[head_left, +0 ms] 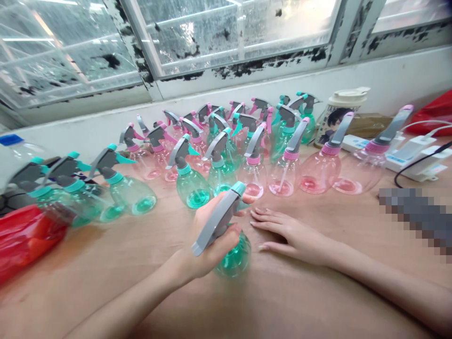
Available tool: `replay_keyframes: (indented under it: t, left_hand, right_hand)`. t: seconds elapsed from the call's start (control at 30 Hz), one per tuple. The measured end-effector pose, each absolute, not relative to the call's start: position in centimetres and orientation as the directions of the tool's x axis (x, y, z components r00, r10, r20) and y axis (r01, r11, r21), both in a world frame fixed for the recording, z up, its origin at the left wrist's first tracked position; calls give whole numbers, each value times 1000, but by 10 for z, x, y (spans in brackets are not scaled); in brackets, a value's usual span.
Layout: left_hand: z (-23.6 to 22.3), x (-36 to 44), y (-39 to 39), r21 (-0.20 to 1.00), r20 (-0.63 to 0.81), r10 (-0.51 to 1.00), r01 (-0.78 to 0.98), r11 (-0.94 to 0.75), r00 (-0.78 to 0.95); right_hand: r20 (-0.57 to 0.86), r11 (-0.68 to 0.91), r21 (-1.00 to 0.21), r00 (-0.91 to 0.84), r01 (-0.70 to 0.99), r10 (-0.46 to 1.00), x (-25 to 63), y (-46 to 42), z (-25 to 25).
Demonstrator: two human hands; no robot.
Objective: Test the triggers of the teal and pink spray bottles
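Fingers [230, 237] of the left hand [206, 247] are curled round the neck of a green spray bottle [237, 258], in the middle of the frame. They grip it just under its gray top. The top has a green tip and slants, with its gray back end low and to the left. I cannot tell if the bottom touches the wooden worktop [148, 301].

The right hand [291, 233] is just to the right of that bottle — open, palm down, holding nothing. It lies on the worktop with its fingers spread a little and pointing left.

Lots more spray bottles stand behind the two hands. The front row has two green bottles [193, 188] in the middle, then four pink bottles [319, 172] going right. All have a little color at the bottom. More pink and green ones crowd close together behind them, near the white wall [391, 75]. Another green bunch [132, 193] stands at the left of the frame.

A red bag [28, 240] sits at the left edge, and a bottle with a blue cap [11, 140] is above it. A cup with a white lid [337, 115] stands at the upper right — just beside a brown box [372, 126]. White plugs [415, 153] with wires are at the right, and another red thing [434, 113] is at the upper right edge. Big windows [226, 35] fill the top.
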State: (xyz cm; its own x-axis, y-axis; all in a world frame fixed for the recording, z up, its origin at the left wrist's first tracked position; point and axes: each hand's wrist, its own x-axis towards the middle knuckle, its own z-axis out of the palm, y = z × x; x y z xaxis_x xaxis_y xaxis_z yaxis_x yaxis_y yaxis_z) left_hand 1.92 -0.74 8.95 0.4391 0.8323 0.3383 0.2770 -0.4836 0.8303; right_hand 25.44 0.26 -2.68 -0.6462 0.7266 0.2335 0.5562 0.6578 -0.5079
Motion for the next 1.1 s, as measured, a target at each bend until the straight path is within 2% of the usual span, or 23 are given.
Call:
replay_keyframes:
  t: [0.33, 0.47, 0.6, 0.9, 1.1]
  left_hand:
    - [90, 18, -8, 838, 284, 835, 302, -455, 471]
    - [89, 17, -4, 840, 308, 811, 259, -478, 498]
    - [88, 15, -3, 820, 299, 836, 325, -472, 460]
    - [87, 17, -2, 772, 387, 810, 326, -546, 440]
    - [83, 18, -6, 784, 378, 813, 313, -536, 443]
  right_hand:
    - [257, 670, -495, -643, 554, 722, 253, 2, -27]
    - [263, 679, -474, -645, 561, 717, 253, 2, -27]
    - [245, 686, -443, -658, 578, 712, 253, 1, -26]
    - [250, 665, -492, -640, 562, 726, 253, 1, -26]
    - [229, 671, -472, -655, 573, 720, 254, 1, -26]
